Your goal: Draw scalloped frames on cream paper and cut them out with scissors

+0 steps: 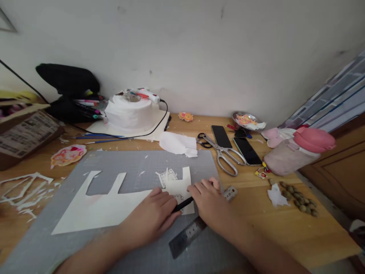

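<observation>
Both my left hand (155, 209) and my right hand (207, 199) grip a slim black pen (183, 204), one at each end. It lies slantwise over a small cream paper piece (186, 186) that bears a black line drawing, partly covered by my fingers. A metal ruler (186, 236) passes beneath my right hand. Left of my hands lies a larger cream paper cutout (99, 209) with notched upper edges. Behind the small piece sits a paper scrap with a drawn pattern (167, 177). Everything rests on a grey cutting mat (137, 160).
Silver scissors (228, 156), two phones (221, 136) and a metal bowl (246, 120) lie at the back right. A pink-lidded bottle (296, 152) and round brown nuts (302, 199) are at right. A tissue roll (128, 114) carries a corded glue gun (146, 95). A cardboard box (28, 129) stands left.
</observation>
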A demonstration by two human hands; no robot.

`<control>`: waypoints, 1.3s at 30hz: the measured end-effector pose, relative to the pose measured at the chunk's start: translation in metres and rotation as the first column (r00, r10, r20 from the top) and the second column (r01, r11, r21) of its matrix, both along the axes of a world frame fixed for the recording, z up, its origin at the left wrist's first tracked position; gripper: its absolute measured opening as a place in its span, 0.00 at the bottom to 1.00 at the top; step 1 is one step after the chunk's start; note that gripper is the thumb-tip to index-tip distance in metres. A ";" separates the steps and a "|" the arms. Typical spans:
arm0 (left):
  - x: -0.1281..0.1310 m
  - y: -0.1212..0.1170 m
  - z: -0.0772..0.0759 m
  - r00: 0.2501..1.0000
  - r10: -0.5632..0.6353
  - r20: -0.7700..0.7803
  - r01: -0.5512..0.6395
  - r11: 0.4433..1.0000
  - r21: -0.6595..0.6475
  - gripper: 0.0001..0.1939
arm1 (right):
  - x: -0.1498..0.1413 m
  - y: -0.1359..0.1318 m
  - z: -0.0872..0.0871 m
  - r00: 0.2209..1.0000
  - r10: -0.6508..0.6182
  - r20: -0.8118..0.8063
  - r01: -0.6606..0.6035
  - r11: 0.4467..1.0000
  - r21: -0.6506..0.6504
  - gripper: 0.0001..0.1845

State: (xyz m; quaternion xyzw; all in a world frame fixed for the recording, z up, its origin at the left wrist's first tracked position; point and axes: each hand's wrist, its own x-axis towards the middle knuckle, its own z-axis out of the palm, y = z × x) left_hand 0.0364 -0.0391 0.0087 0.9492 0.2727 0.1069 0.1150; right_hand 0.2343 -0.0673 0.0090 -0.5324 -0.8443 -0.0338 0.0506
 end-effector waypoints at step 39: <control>-0.014 0.001 -0.006 0.950 0.053 -0.309 0.045 0.953 0.301 0.25 | 0.072 0.178 0.020 0.966 -0.113 0.234 0.151 0.977 -0.152 0.15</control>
